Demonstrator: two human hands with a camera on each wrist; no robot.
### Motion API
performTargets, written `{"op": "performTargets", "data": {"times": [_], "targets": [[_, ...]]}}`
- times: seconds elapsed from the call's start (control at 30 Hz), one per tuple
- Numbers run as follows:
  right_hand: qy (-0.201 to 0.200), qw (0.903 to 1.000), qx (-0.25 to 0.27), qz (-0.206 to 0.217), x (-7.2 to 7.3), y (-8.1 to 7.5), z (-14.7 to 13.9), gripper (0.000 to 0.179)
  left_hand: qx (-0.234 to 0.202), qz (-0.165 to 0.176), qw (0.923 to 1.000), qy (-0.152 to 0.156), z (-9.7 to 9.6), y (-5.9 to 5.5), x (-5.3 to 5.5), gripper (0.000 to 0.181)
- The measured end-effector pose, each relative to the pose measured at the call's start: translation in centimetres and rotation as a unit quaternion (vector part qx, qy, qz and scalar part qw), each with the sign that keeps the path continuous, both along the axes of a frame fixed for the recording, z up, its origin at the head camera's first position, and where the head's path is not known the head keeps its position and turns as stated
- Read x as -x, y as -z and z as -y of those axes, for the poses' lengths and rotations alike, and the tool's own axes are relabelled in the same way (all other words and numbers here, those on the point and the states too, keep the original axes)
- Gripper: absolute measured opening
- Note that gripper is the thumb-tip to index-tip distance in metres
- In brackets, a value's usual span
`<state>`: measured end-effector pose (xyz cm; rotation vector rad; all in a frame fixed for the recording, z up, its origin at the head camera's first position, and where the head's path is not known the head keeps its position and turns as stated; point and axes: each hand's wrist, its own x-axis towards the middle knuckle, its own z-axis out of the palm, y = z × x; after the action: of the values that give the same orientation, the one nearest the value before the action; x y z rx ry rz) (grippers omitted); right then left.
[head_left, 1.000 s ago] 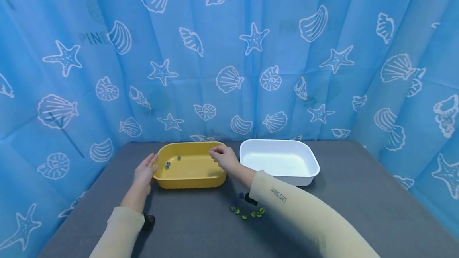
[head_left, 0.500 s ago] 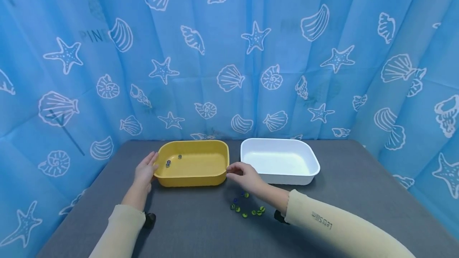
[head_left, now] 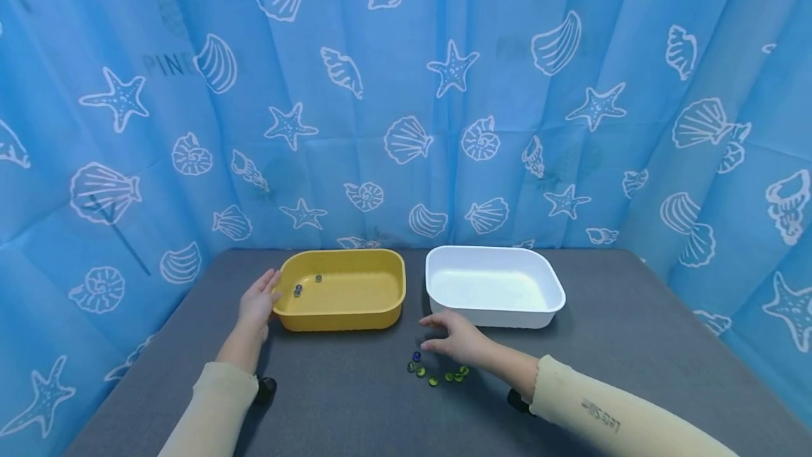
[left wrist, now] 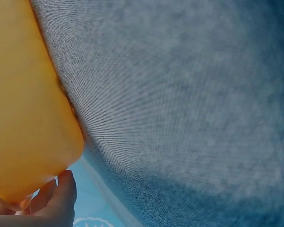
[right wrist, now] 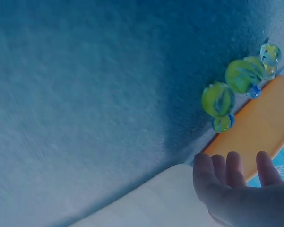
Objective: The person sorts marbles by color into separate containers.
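Note:
My left hand (head_left: 256, 302) holds the left rim of a yellow tray (head_left: 342, 321), thumb and fingers at its edge. Its fingers (left wrist: 65, 194) also show by the tray's corner in the left wrist view. Inside the tray, toward the left, lie a few small glass marbles (head_left: 297, 291). My right hand (head_left: 459, 338) hovers over the table in front of the white tray (head_left: 501, 318), thumb and fingers spread apart with nothing between them. Close by its fingertips are a blue marble (head_left: 416, 356) and several yellow-green marbles (head_left: 433, 381) loose on the table.
Both trays stand side by side at the back of the grey cloth-covered table (head_left: 342, 400), a narrow gap between them. Behind them hangs a blue shell-print curtain (head_left: 406, 90). Dark wrist devices sit under both forearms, such as the left wrist device (head_left: 266, 391).
From above the yellow tray, my right hand has moved right and toward me, down to the loose marbles, its fingers spreading. My left hand has stayed at the yellow tray.

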<state>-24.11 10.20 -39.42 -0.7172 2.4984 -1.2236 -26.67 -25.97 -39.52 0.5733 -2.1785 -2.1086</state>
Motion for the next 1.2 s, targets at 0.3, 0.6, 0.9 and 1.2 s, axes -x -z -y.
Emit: {"op": "performTargets", "data": {"times": [0.3,0.6,0.9,1.2], "targets": [[0.001,0.9995,-0.029,-0.014,-0.1,1.0,-0.5,0.041,0.006,-0.001,1.0,0.007,0.0,-0.1,0.0,0.057],[0.024,0.9951,-0.096,0.003,0.7,1.0,0.1,0.038,0.013,0.007,0.9999,0.001,0.0,-0.1,0.3,0.057],[0.068,0.9911,-0.111,0.026,0.9,1.4,0.7,0.028,0.013,0.012,0.9998,0.008,0.1,0.0,0.2,0.056],[0.077,0.9908,-0.108,0.026,1.1,1.4,0.9,0.021,0.011,0.008,0.9999,0.004,0.1,0.1,0.2,0.056]]}}
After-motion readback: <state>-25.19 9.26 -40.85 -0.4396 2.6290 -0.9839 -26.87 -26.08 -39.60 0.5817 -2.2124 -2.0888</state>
